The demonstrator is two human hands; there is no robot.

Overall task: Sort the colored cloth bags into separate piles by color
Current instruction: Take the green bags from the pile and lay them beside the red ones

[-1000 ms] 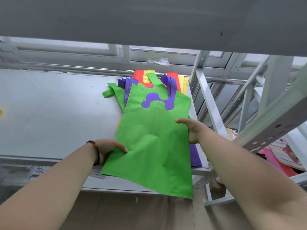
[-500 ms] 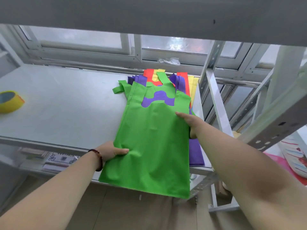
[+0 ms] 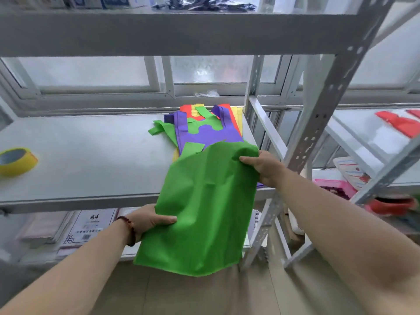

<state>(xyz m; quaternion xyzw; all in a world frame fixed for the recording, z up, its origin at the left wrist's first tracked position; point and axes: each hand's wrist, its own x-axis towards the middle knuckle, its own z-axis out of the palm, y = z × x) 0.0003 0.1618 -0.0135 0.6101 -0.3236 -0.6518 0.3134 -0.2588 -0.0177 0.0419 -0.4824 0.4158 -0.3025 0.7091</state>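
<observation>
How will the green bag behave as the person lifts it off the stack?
Probably floppy: the green bag creases and hangs below the shelf edge between the left hand and right hand. Likely light, since fingertip pinches hold it.

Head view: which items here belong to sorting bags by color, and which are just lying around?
Part of the job:
- green bag, held by left hand and right hand
- mixed bag stack on the shelf

Lying about:
- yellow tape roll
- A4 paper pack
- pink basket
</observation>
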